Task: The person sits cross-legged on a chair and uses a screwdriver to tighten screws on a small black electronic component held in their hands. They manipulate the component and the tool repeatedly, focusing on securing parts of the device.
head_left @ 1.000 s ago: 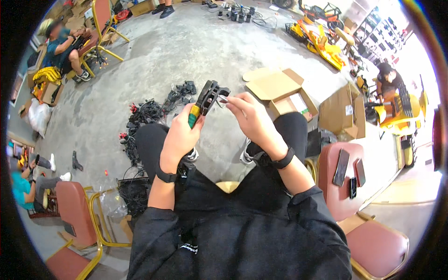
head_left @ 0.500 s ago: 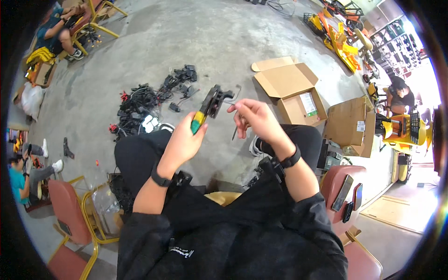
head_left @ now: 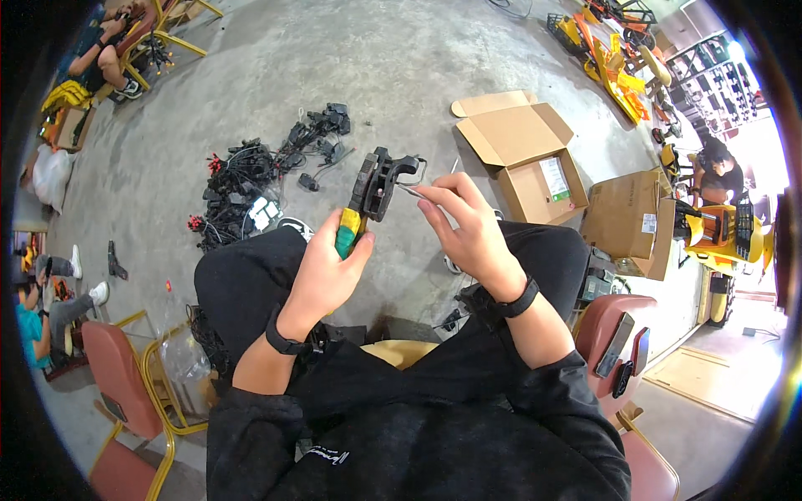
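My left hand point(head_left: 322, 269) is wrapped round a yellow-and-green handle point(head_left: 347, 232) that looks like part of a pair of pliers. Above that grip sits a black mechanical part point(head_left: 383, 185), tilted upward, with a curved arm and a bent metal wire point(head_left: 413, 172) at its right end. How the handle and the black part meet is hard to make out. My right hand point(head_left: 469, 224) pinches a thin metal rod point(head_left: 409, 191) between thumb and fingertips, its tip against or close to the black part's right side. Another thin rod end point(head_left: 454, 165) sticks up behind the fingers; it may be the same piece.
A tangled heap of black parts and cables point(head_left: 242, 184) lies on the floor ahead-left. An opened cardboard box point(head_left: 535, 179) and a larger carton point(head_left: 622, 213) stand right. Red chairs point(head_left: 121, 376) flank me; phones point(head_left: 616, 344) rest on the right one. Other people sit left and right.
The black part is now held a little more to the left. My right hand has turned and shifted right; a rod that hung below its fingers now points up above them.
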`<state>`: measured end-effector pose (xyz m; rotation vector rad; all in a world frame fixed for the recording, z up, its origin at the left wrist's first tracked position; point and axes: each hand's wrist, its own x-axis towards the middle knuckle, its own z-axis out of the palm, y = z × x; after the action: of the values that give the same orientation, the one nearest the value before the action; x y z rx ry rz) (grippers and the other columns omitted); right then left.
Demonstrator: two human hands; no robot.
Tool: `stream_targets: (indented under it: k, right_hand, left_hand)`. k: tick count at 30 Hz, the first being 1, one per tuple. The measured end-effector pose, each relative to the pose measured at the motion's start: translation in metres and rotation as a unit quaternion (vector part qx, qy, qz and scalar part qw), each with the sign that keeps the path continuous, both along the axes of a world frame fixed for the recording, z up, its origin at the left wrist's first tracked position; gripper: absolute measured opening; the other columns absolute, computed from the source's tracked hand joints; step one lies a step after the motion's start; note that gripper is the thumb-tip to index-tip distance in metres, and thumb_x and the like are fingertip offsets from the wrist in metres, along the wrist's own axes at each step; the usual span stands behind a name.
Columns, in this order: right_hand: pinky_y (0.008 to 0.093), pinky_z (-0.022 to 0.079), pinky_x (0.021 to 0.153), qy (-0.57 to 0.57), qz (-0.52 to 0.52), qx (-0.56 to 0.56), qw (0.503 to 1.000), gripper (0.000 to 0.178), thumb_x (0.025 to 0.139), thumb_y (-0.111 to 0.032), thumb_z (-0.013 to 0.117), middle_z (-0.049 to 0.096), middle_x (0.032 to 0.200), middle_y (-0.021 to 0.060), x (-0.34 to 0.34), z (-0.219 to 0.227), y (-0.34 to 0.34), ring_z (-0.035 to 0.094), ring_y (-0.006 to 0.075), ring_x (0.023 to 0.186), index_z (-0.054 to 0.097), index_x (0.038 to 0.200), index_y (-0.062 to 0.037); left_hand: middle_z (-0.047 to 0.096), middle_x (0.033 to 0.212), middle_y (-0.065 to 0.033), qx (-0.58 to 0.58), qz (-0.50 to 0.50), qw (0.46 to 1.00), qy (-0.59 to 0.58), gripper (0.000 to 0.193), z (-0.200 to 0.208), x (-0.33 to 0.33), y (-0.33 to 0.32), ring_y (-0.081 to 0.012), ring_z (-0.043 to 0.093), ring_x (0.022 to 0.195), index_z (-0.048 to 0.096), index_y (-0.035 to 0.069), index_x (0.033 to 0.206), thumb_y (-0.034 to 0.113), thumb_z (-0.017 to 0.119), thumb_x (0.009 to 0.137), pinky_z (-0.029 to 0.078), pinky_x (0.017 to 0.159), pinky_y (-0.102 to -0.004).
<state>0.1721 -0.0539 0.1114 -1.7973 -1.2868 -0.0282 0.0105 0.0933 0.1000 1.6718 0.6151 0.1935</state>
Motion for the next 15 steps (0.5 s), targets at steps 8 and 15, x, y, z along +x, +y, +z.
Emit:
stream_targets:
  k: [8,15]
  right_hand:
    - [0.0343,0.05,0.068,0.006,0.003,-0.006,1.0,0.024,0.087,-0.006,0.069,0.057,0.093,0.0101,-0.002,0.002,-0.001,0.062,0.025,0.078,0.067,0.11,-0.0059]
    - [0.0348,0.051,0.07,-0.015,-0.001,-0.007,1.0,0.024,0.086,-0.006,0.07,0.057,0.095,0.0109,-0.005,0.004,-0.002,0.062,0.0255,0.081,0.067,0.11,-0.0051]
  left_hand:
    - [0.06,0.078,-0.0005,-0.001,0.005,1.0,0.016,0.014,0.017,-0.005,-0.007,-0.0067,0.056,0.069,0.056,0.002,0.101,0.01,0.063,0.092,0.045,0.061,-0.0242]
    - [0.061,0.08,-0.0008,0.022,-0.012,1.0,0.001,0.015,0.009,-0.006,-0.003,-0.0072,0.057,0.069,0.058,0.001,0.103,0.01,0.064,0.092,0.047,0.062,-0.0244]
